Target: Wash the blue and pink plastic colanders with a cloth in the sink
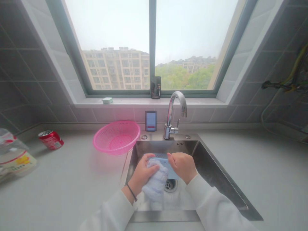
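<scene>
Over the sink (199,160), my left hand (141,171) is closed round a crumpled white and pale blue cloth (155,183), thumb on top. My right hand (184,165) is closed in a fist at the right edge of a light blue flat piece (172,171), apparently gripping it. The cloth overlaps the left side of this piece, and its exact kind is unclear. Below the hands, the round drain (171,185) partly shows. My right fingers are curled under, out of sight.
Behind the sink stands a chrome faucet (171,112), with a small screen device (150,121) beside it. A pink basket (116,138) sits left of the sink. Farther left are a red can (51,140) and a clear plastic bottle (18,157). A soap-like block (107,100) lies on the sill.
</scene>
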Demonstrator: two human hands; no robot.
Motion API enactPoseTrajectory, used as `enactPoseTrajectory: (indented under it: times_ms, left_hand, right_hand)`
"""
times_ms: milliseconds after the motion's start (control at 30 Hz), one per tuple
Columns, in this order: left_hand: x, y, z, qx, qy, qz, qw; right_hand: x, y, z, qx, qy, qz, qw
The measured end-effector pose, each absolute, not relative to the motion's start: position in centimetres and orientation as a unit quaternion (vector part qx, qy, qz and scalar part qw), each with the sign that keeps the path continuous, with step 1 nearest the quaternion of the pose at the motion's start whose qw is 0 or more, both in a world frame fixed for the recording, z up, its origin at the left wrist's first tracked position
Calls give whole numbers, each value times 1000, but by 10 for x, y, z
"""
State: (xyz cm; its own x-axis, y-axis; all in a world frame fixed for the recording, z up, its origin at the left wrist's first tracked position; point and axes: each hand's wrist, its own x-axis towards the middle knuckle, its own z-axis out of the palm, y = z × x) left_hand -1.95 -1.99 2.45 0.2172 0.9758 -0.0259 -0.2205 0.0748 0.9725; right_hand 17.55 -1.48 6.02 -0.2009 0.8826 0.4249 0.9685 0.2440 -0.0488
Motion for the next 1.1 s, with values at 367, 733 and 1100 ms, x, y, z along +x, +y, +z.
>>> enactPoseTrajectory:
  times_ms: [367,733,1100]
  left_hand:
    - [-28,-18,33,537,518,592,306]
    - [-13,-36,36,589,492,562,308]
    - [-19,-27,36,571,523,557,299]
  right_hand:
    - [186,-4,60,-684,-682,8,261]
    - [166,-9,58,-667,-705,2,241]
    - [207,2,55,-656,-669,31,348]
